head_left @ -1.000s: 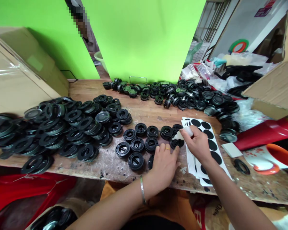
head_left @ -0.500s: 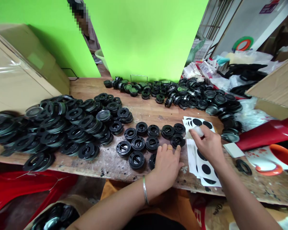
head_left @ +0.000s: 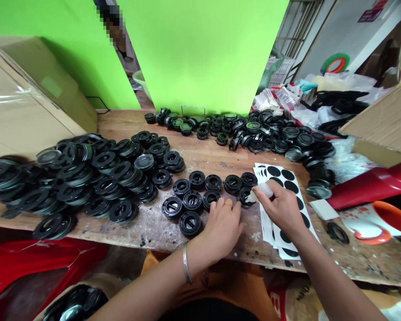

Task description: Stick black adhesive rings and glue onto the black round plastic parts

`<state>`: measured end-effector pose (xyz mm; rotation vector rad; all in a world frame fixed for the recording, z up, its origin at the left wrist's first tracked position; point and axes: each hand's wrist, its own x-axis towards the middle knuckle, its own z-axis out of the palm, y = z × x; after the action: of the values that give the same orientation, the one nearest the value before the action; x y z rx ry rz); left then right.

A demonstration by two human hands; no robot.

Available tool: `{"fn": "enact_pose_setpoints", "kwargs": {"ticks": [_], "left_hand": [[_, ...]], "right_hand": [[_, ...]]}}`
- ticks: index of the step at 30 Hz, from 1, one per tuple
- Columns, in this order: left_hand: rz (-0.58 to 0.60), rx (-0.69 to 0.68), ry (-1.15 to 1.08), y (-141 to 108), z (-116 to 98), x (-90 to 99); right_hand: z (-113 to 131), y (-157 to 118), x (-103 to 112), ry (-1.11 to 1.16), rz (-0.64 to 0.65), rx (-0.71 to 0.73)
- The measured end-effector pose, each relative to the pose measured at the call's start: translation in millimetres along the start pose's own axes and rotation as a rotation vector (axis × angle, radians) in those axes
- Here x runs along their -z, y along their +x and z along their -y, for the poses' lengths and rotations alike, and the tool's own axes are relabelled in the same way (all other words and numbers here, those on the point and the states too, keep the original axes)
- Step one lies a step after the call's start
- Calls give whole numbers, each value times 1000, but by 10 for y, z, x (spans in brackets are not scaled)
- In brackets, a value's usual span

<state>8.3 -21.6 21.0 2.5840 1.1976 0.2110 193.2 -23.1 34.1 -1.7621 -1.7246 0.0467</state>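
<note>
My right hand (head_left: pixel 280 203) is closed around a small white squeeze bottle (head_left: pixel 262 191). The bottle's pale tip points down at a black round lid-like part (head_left: pixel 245 196) with a bar across its middle. Palm down, my left hand (head_left: pixel 222 225) rests over the table, fingers stretched forward and slightly apart. Its fingertips lie beside another black round part (head_left: pixel 211 199); what is under the palm is hidden. Several similar parts, such as one at the front (head_left: pixel 190 224), sit flat around it. Beneath my right hand lie white sheets of black round stickers (head_left: pixel 290 186).
A large heap of black rings (head_left: pixel 110 178) covers the left of the wooden table. More round parts (head_left: pixel 254 133) line the back by a green panel (head_left: pixel 203 53). Cardboard boxes (head_left: pixel 63 84) flank the table. A mug (head_left: pixel 370 223) and a red object (head_left: pixel 361 191) are at right.
My left hand has drawn left and back from the right-hand part, now covering a part that showed earlier. My right hand has moved left and down, bringing the bottle's tip over that right-hand part.
</note>
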Motion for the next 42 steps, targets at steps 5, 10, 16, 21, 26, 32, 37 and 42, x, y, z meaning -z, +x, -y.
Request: {"fn": "enact_pose_setpoints", "kwargs": {"ticks": [5, 10, 16, 21, 26, 32, 37, 42], "left_hand": [[-29, 60, 26, 37, 141, 84], [-80, 118, 89, 133, 292, 97], [-112, 122, 190, 277, 310, -27], [-109, 127, 198, 309, 302, -56], [-85, 121, 191, 304, 297, -23], [-81, 121, 183, 312, 285, -27], [-115, 121, 187, 311, 254, -57], [-125, 126, 189, 327, 230, -70]], "right_hand": [[-106, 40, -19, 101, 39, -139], [-332, 146, -84, 444, -22, -446], [-311, 394, -411, 639, -58, -503], [-211, 547, -570, 508, -72, -389], [-84, 609, -605, 346, -61, -292], [95, 633, -584, 173, -34, -174], [152, 683, -573, -11, -14, -39], [63, 747, -566, -124, -35, -50]]}}
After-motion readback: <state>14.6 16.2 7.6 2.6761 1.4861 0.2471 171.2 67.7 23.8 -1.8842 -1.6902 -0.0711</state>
